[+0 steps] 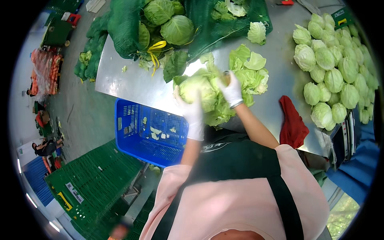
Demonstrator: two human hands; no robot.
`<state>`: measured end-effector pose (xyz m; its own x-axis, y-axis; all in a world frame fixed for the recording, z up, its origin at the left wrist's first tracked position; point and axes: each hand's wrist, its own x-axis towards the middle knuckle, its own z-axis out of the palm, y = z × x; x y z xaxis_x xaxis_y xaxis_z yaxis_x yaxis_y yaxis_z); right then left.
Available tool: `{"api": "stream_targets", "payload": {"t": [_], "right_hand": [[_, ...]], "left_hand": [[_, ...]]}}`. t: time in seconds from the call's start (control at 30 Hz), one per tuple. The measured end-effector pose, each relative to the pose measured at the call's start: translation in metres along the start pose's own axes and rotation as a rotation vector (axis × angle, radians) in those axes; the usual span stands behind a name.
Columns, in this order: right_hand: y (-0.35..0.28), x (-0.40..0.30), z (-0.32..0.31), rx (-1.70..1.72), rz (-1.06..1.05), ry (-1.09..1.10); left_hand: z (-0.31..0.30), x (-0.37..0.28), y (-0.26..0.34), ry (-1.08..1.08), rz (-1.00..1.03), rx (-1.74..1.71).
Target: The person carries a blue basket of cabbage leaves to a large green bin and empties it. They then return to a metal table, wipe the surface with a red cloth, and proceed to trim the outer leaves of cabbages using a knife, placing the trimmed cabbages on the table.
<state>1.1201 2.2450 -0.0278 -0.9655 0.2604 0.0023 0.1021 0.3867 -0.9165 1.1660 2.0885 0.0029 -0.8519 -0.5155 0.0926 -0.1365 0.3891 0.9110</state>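
A pale green cabbage head (198,88) rests on the metal table in front of me. My left hand (189,108), in a white glove, holds it from its near left side. On the other side, my gloved right hand (231,89) is curled around a small brown object (226,78), too blurred to name surely. Loose cabbage leaves (247,75) lie beyond and around the right hand, and more leaves are heaped at the table's near edge below the cabbage. A darker outer leaf (175,66) lies just behind the cabbage.
A green mesh sack (124,30) of whole cabbages stands at the table's far side. Many trimmed cabbages (333,78) are piled at right, near a red cloth (291,123). A blue plastic crate (150,150) with leaf scraps sits below the left edge, beside green crates (99,171).
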Motion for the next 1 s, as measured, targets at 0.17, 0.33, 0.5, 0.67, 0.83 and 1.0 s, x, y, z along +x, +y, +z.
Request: {"api": "stream_targets", "payload": {"t": [0.17,0.33,0.5,0.67,0.83,1.0], "right_hand": [[0.062,0.003,-0.031,0.147,0.233,-0.169],[-0.008,0.003,-0.068,-0.165,-0.087,-0.029],[-0.066,-0.005,-0.066,-0.258,-0.141,-0.71],[-0.055,-0.013,-0.055,-0.459,-0.272,-0.843],[-0.059,0.01,-0.044,-0.616,-0.334,-0.865],[-0.055,0.017,-0.045,-0.633,-0.364,-0.754]], "left_hand": [[-0.047,0.029,-0.064,-0.065,-0.174,-0.37],[-0.056,0.063,-0.054,-0.245,-0.232,-0.306],[-0.043,0.066,-0.005,-0.43,0.279,0.143],[-0.038,0.016,0.022,-0.344,-0.257,0.165],[-0.031,0.017,0.024,-0.3,-0.226,0.193],[-0.026,0.023,0.034,-0.324,-0.26,0.37]]}}
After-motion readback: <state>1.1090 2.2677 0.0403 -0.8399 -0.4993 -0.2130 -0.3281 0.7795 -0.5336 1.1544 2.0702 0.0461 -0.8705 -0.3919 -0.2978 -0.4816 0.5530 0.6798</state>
